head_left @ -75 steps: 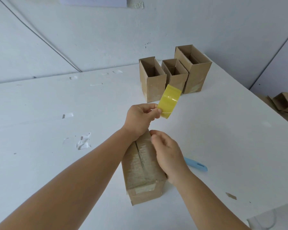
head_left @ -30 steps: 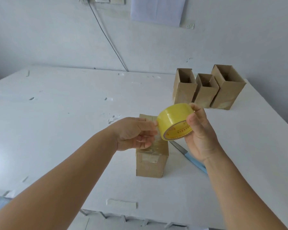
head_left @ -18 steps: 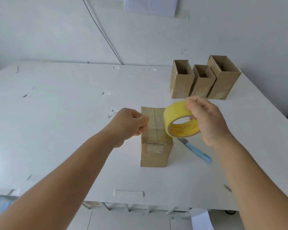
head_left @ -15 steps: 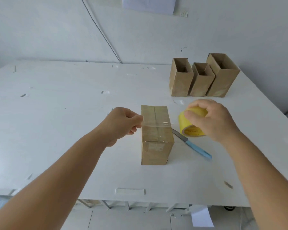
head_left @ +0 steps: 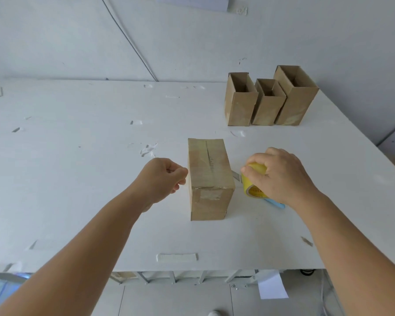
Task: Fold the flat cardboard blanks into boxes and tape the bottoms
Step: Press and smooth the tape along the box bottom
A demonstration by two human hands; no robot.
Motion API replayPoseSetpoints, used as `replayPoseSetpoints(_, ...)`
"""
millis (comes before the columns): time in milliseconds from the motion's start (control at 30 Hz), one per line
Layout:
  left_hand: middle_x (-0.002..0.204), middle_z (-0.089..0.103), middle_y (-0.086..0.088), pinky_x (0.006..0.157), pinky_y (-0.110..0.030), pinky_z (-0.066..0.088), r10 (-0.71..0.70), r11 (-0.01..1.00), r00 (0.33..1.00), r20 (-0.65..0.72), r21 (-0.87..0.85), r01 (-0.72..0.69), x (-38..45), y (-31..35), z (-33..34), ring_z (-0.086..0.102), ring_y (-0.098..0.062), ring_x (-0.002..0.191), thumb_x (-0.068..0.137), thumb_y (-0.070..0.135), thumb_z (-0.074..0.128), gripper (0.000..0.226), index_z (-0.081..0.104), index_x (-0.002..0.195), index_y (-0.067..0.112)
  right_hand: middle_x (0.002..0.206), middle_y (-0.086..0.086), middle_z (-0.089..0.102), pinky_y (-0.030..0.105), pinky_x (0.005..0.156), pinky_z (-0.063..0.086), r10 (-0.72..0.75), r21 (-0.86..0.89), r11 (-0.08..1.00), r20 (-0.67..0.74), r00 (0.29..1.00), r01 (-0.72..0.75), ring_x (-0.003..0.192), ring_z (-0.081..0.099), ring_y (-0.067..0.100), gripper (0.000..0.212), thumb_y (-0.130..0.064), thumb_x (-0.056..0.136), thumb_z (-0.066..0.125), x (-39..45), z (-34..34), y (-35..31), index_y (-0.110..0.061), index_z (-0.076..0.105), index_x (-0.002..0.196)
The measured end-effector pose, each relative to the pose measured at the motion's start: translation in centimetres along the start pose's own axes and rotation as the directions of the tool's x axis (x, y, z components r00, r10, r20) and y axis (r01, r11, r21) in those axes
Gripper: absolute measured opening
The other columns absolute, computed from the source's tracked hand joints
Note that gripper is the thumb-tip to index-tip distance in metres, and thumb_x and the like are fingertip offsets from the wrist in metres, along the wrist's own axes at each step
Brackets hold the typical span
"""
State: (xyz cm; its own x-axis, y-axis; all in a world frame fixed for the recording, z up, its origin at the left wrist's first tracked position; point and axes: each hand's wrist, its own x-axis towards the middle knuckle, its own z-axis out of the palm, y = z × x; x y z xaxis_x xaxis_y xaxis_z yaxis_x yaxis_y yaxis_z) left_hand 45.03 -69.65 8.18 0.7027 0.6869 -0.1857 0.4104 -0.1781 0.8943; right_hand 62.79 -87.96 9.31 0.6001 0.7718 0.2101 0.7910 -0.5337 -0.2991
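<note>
A brown cardboard box (head_left: pixel 209 179) stands bottom up in the middle of the white table (head_left: pixel 78 179), with clear tape along its seam and over its near end. My left hand (head_left: pixel 162 179) is at the box's left side, its fingers curled and pinching the end of a clear tape strip that crosses the box top. My right hand (head_left: pixel 281 176) grips the yellow tape roll (head_left: pixel 253 183) low at the box's right side, down near the table.
Three open-topped cardboard boxes (head_left: pixel 269 99) stand in a row at the back right. A blue-handled knife (head_left: pixel 275 202) lies under my right hand, mostly hidden. Tape scraps (head_left: pixel 177 257) dot the table. The near edge is close.
The right hand carried the roll from above the box down to its right side, drawing tape across the top. The left hand stayed at the left side holding the tape end.
</note>
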Motion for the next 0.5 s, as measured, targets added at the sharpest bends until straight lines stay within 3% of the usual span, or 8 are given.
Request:
replayPoseSetpoints(300,0.062,0.065,0.008,0.047,-0.011,0.043,-0.008,1.000,1.000,-0.010,-0.011,0.008,0.6,-1.3,0.1,0.055,0.001,0.048,0.088,0.016,0.060,0.014,0.065,0.075,0.011,0.075,-0.013,0.040,0.029,0.078,0.029,0.015,0.035,0.999,0.003,1.000,-0.015,0.084,0.041,0.015,0.025,-0.053,0.085,0.052,0.4,2.0,0.6,-0.034,0.067,0.092)
replayPoseSetpoints(500,0.069,0.066,0.006,0.056,-0.017,0.047,-0.062,0.995,0.996,0.065,-0.070,0.067,1.0,-3.0,1.3,0.056,-0.005,0.057,0.092,0.021,0.058,0.015,0.065,0.082,0.013,0.080,-0.011,0.044,0.031,0.078,0.035,0.117,0.154,0.979,0.115,0.986,-0.134,0.090,0.047,0.019,0.029,-0.055,0.085,0.049,0.0,4.3,0.8,-0.035,0.066,0.098)
